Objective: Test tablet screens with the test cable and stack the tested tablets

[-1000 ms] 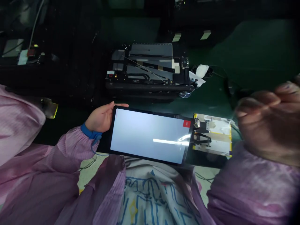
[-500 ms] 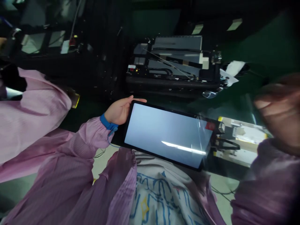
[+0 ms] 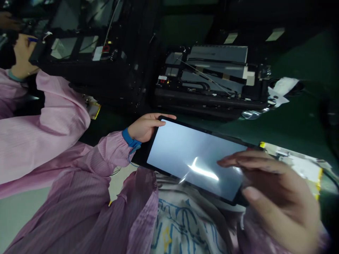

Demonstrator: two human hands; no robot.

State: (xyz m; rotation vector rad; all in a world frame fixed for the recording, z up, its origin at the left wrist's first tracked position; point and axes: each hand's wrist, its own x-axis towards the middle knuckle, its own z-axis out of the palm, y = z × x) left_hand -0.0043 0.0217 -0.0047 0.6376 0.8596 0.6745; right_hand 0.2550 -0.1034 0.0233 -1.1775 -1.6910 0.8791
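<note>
My left hand (image 3: 147, 127) grips the upper left corner of a black-framed tablet (image 3: 182, 148), thumb on the front and fingers behind. The tablet's pale screen faces me, tilted down to the right, and carries a bright curved light reflection. Over its right end is my right hand (image 3: 280, 194), somewhat blurred, fingers stretched out and thumb apart. Its fingertips are at the screen; whether they touch it I cannot tell. A small red patch shows by those fingers, mostly covered. A blue wrist strap (image 3: 129, 139) with a thin cord circles my left wrist.
Beyond the tablet lies a stack of black-framed device parts (image 3: 212, 77) on a dark green surface. Crumpled white material (image 3: 284, 88) sits to its right. Behind my right hand are pale boards (image 3: 304, 165) with yellow edges. At left, a co-worker's pink sleeve (image 3: 58, 106) reaches close to more black trays (image 3: 87, 67).
My right hand has come in from the right over the tablet's right end. My left thumb now lies across the screen corner. The view has shifted slightly left, and a co-worker's hand appears at left.
</note>
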